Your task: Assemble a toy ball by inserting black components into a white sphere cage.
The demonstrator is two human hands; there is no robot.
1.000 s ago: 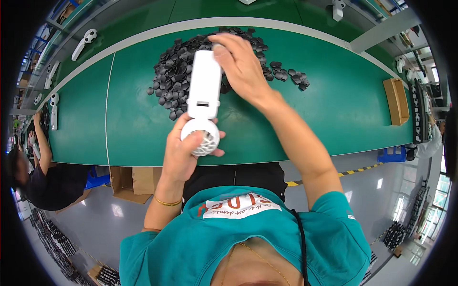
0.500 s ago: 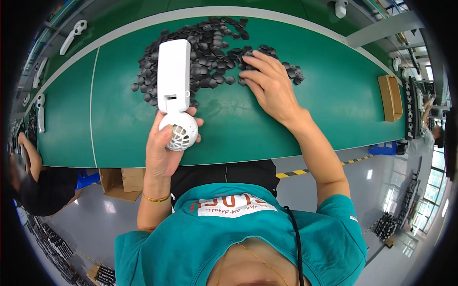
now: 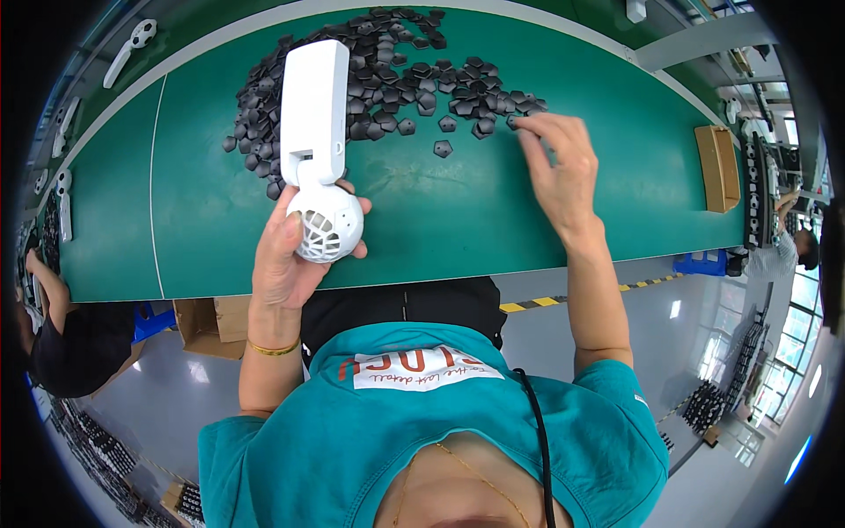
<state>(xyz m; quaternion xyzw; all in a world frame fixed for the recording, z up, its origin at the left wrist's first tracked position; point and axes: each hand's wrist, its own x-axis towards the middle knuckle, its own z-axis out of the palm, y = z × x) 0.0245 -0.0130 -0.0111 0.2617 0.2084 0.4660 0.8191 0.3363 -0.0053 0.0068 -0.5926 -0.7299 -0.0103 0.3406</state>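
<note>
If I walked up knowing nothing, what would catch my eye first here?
Probably the white handheld fan, held up over the green table by the left hand gripping its round grilled head. Behind it lies a big heap of small dark parts, and the right hand reaches into the heap's right edge.

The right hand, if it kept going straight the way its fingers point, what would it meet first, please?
The right hand points up and slightly left across the green table. Its fingertips already sit at the edge of the pile of small dark plastic pieces; it would probably meet those first.
</note>
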